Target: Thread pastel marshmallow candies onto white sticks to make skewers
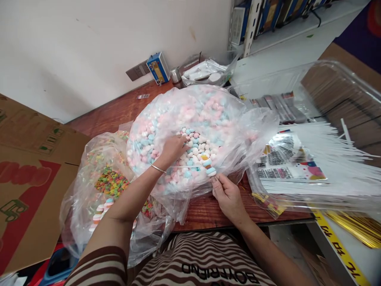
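A large clear bag [238, 103] full of pink, blue and white candies lies open on the table. My left hand [175, 147] reaches into its opening, its fingertips among the candies; whether they pinch one is hidden. Just right of the opening, my right hand [226, 192] is closed, thumb against fingers, on the lower end of a candy skewer [209, 167] with stacked blue, white, brown and yellow pieces. Left of the big bag, another clear bag holds small colorful ring candies [111, 182]. More stacked candy skewers [101, 210] lie on it, partly behind my left forearm.
At the right, a clear plastic tub [257, 190] holds many white sticks [333, 151] and printed wrappers. A cardboard box [32, 174] stands at the left. Against the wall are a blue box [158, 68], a metal cup [175, 74] and a basket of white packets [205, 72].
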The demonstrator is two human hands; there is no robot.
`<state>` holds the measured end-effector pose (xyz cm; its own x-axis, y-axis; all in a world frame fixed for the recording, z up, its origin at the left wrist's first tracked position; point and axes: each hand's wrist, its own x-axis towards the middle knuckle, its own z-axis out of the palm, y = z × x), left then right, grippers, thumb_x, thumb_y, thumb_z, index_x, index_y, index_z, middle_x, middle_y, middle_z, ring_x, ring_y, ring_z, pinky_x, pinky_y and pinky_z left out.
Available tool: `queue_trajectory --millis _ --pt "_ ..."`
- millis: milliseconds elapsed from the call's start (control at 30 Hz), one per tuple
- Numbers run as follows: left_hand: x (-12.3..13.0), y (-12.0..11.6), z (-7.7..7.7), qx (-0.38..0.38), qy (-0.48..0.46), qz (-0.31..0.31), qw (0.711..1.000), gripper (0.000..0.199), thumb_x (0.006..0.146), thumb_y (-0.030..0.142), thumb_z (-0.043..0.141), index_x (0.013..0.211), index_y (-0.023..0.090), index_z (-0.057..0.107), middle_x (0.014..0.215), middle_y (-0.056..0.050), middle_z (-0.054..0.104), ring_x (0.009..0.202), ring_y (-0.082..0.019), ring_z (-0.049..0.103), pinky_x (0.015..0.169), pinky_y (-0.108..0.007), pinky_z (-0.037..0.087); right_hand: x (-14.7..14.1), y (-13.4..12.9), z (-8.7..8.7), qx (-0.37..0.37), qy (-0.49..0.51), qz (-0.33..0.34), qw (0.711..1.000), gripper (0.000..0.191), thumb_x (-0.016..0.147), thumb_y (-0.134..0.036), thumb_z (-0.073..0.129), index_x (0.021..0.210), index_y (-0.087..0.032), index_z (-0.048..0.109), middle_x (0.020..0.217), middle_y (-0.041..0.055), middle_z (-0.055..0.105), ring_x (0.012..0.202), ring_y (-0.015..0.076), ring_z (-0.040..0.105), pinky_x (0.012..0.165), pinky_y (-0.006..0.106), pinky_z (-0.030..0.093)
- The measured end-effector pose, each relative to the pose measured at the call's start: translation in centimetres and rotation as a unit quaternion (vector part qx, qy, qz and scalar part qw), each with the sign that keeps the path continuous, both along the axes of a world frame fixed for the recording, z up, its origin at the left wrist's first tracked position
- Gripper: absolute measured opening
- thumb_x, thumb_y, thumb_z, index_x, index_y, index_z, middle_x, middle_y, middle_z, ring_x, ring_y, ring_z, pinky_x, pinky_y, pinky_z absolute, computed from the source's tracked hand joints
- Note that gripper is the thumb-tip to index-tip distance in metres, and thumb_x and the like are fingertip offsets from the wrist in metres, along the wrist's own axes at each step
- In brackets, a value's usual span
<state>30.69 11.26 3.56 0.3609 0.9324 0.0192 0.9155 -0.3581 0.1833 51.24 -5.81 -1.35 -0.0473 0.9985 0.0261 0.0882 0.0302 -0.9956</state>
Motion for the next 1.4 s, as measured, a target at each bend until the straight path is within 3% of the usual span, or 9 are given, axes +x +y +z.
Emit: queue_trajectory --millis 100,333,433,567,800,1033,1167,1233,1400 --pt "0.5 -0.2 0.3 -0.01 0.008 0.021 1.0 0.009 0.083 0.015 0.064 0.09 0.016 0.071 0.086 -0.011 0.069 0.09 -0.028 0.063 0.079 -0.036 0.044 0.2 0.1 -0.2 -0.004 -0.003 0.003 1.0 0.034 0.101 -0.043 0.043 0.073 -0.024 0.045 0.061 -0.0052 0.042 0.056 0.0123 0.039 0.054 0.025 0.034" --pt "2.3 2.0 0.9 -0.147 -0.273 0.124 0.943 0.02 0.087 0.03 0.063 0.104 0.02 0.064 0.067 0.002 0.063 0.062 -0.015 0.057 0.062 -0.027 0.043 0.2 0.4 -0.3 0.0 -0.009 0.004 1.0 0.034 0.101 -0.04 0.044 0.072 -0.023 0.046 0.061 -0.0051 0.043 0.057 0.012 0.041 0.056 0.025 0.034" --pt "3.2 2.9 0.0 -0.161 -0.24 0.133 0.948 0.013 0.088 0.028 0.062 0.093 0.019 0.068 0.062 0.001 0.061 0.06 -0.015 0.056 0.065 -0.029 0.045 0.2 0.3 -0.4 0.005 -0.01 0.008 1.0 0.032 0.101 -0.038 0.044 0.073 -0.023 0.048 0.061 -0.0052 0.044 0.057 0.0117 0.042 0.057 0.025 0.034" --pt "3.1 2.8 -1.2 -0.033 -0.158 0.056 0.985 0.012 0.087 0.021 0.062 0.086 0.018 0.073 0.081 -0.005 0.071 0.083 -0.021 0.065 0.083 -0.034 0.051 0.3 0.2 -0.7 0.005 -0.012 0.012 1.0 0.032 0.101 -0.037 0.043 0.074 -0.022 0.049 0.062 -0.0057 0.043 0.056 0.0114 0.042 0.057 0.025 0.033" --pt "2.1 1.7 -1.2 -0.002 0.017 -0.112 0.994 0.043 0.089 0.003 0.041 0.12 0.014 0.069 0.123 -0.016 0.069 0.116 -0.026 0.063 0.099 -0.038 0.051 0.3 0.2 -0.7 0.008 -0.014 0.018 1.0 0.031 0.101 -0.036 0.043 0.074 -0.022 0.049 0.061 -0.0061 0.042 0.056 0.011 0.041 0.056 0.025 0.033" --pt "3.4 2.1 -1.5 -0.014 0.05 -0.088 0.995 0.042 0.085 0.006 0.05 0.123 0.011 0.067 0.12 -0.018 0.069 0.118 -0.03 0.062 0.101 -0.041 0.049 -0.1 0.1 -0.5 0.023 -0.02 0.009 0.999 0.033 0.1 -0.036 0.044 0.07 -0.023 0.043 0.06 -0.0065 0.04 0.055 0.0108 0.039 0.055 0.024 0.032" --pt "3.0 1.5 -0.9 -0.027 -0.101 0.004 0.994 0.035 0.083 0.009 0.056 0.113 0.014 0.073 0.106 -0.013 0.074 0.101 -0.026 0.067 0.094 -0.04 0.052 0.2 0.0 -0.1 0.028 -0.03 0.008 0.999 0.031 0.101 -0.035 0.043 0.072 -0.022 0.047 0.06 -0.0059 0.043 0.055 0.0111 0.042 0.056 0.024 0.034" --pt "2.4 0.3 -0.1 -0.081 -0.266 0.068 0.958 0.028 0.083 0.019 0.064 0.108 0.016 0.074 0.095 -0.009 0.075 0.089 -0.023 0.069 0.087 -0.038 0.055 0.4 0.0 0.3 0.035 -0.042 0.005 0.998 0.031 0.101 -0.036 0.044 0.074 -0.022 0.051 0.061 -0.0054 0.044 0.056 0.0114 0.044 0.057 0.024 0.035" --pt "1.3 -4.7 1.8 -0.217 -0.608 0.146 0.75 0.043 0.066 0.039 0.088 0.102 0.017 0.076 0.095 -0.006 0.077 0.084 -0.018 0.072 0.086 -0.037 0.059 0.1 0.2 1.9 0.069 -0.063 0.006 0.996 0.03 0.101 -0.035 0.046 0.076 -0.021 0.054 0.06 -0.0056 0.045 0.055 0.0113 0.044 0.057 0.024 0.034"
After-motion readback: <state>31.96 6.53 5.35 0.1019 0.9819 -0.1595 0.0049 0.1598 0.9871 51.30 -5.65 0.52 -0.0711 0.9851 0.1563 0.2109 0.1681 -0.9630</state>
